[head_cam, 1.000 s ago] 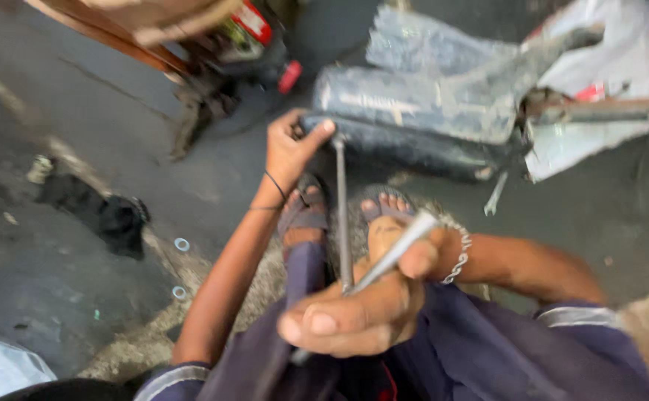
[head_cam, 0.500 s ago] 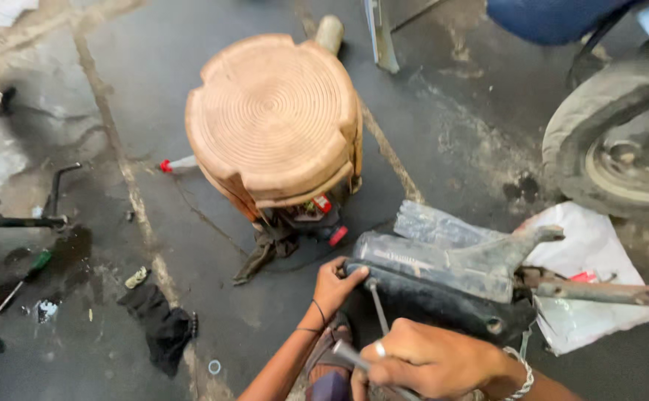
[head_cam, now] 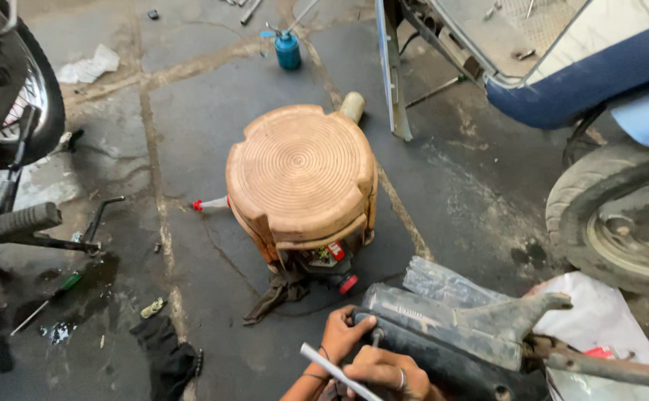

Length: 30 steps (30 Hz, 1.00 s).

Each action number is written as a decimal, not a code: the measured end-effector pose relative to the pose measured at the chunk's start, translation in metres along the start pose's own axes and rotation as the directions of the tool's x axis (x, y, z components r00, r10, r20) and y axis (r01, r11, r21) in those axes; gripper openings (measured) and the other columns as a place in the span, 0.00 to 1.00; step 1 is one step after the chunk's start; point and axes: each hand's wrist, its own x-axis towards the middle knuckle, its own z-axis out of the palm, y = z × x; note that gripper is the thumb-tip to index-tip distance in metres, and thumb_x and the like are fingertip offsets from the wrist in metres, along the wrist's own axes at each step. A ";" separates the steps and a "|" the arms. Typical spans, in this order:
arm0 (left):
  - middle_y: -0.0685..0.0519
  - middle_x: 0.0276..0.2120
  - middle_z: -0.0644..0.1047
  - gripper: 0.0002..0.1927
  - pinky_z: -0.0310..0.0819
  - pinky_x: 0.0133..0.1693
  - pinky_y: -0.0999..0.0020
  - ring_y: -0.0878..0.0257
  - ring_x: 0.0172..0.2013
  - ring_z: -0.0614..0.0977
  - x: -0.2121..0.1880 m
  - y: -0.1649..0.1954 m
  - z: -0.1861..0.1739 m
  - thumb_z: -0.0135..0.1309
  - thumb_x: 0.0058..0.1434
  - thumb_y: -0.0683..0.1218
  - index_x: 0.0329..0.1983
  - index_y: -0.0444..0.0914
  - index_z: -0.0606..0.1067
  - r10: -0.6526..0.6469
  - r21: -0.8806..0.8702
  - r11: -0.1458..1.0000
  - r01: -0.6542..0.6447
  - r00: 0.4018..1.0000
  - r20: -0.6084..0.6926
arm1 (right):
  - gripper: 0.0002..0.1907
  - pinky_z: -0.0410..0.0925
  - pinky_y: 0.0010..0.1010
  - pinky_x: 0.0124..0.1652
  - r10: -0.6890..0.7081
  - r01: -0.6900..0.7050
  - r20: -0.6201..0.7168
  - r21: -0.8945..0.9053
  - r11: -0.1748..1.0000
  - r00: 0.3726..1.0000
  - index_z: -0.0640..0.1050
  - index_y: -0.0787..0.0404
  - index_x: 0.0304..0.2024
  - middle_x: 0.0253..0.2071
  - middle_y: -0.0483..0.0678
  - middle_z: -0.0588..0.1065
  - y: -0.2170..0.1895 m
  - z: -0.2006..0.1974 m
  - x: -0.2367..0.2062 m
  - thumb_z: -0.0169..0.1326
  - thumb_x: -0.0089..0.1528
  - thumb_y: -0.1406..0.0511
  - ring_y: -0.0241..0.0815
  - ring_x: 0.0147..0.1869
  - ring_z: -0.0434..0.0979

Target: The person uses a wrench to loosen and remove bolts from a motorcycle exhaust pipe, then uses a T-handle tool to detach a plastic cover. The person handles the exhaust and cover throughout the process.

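My left hand (head_cam: 343,333) rests against the near end of a dusty dark exhaust muffler (head_cam: 443,334) lying on the floor, with its fingers closed around a thin metal rod (head_cam: 375,339) set against that end. A black band sits on that wrist. Just below it, my right hand (head_cam: 387,371), wearing a ring, grips a flat silver metal bar (head_cam: 330,366) that slants out to the left. Both hands are cut off by the bottom edge of the view.
A round brown plastic stool (head_cam: 302,178) stands over small parts straight ahead. There is a scooter wheel (head_cam: 621,223) at right, a motorcycle wheel (head_cam: 12,96) at left and a blue oil can (head_cam: 289,48) far back. A black rag (head_cam: 165,356) and a white sheet (head_cam: 599,312) lie on the oily concrete.
The view has tilted up from my lap to the floor ahead. My hands now sit low in the view, still on the rod and the silver bar at the muffler's end.
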 end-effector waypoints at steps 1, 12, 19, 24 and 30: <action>0.57 0.25 0.79 0.15 0.70 0.27 0.74 0.74 0.26 0.75 0.001 -0.001 0.000 0.68 0.57 0.48 0.35 0.32 0.79 -0.013 -0.005 1.000 0.013 1.000 -0.003 | 0.20 0.68 0.31 0.33 0.045 -0.045 0.014 0.033 0.998 0.999 0.75 0.67 0.46 0.26 0.50 0.75 0.008 -0.003 -0.007 0.45 0.75 0.54 0.40 0.30 0.76; 0.57 0.24 0.77 0.18 0.71 0.29 0.74 0.73 0.26 0.75 0.002 -0.007 -0.001 0.71 0.58 0.48 0.31 0.30 0.76 -0.021 -0.024 0.999 0.021 0.999 -0.035 | 0.16 0.59 0.26 0.29 0.540 -0.513 0.071 0.440 0.737 0.839 0.76 0.68 0.52 0.25 0.45 0.69 0.037 -0.026 -0.084 0.47 0.72 0.61 0.32 0.26 0.64; 0.55 0.25 0.79 0.16 0.69 0.27 0.75 0.72 0.25 0.77 0.001 -0.002 0.001 0.69 0.56 0.48 0.36 0.31 0.78 -0.135 -0.027 0.991 0.134 0.991 -0.027 | 0.12 0.67 0.30 0.35 -0.204 0.174 -0.235 -0.145 0.974 0.950 0.73 0.70 0.55 0.29 0.51 0.74 0.041 0.016 -0.065 0.54 0.71 0.69 0.38 0.29 0.73; 0.55 0.30 0.83 0.18 0.75 0.31 0.77 0.73 0.29 0.80 0.001 0.001 0.002 0.68 0.56 0.49 0.40 0.31 0.79 -0.093 -0.093 0.991 0.091 0.995 -0.019 | 0.23 0.64 0.33 0.36 -0.041 -0.040 0.173 0.437 0.899 0.984 0.68 0.57 0.31 0.28 0.48 0.71 0.024 -0.013 -0.048 0.36 0.81 0.59 0.45 0.26 0.69; 0.55 0.27 0.80 0.17 0.72 0.29 0.75 0.72 0.26 0.77 0.004 -0.001 0.003 0.68 0.56 0.49 0.39 0.31 0.80 -0.101 -0.028 0.995 0.100 0.994 -0.037 | 0.23 0.64 0.34 0.38 0.312 -0.278 -0.036 0.365 0.888 0.949 0.75 0.64 0.30 0.26 0.50 0.72 0.002 -0.023 -0.046 0.42 0.74 0.58 0.42 0.33 0.68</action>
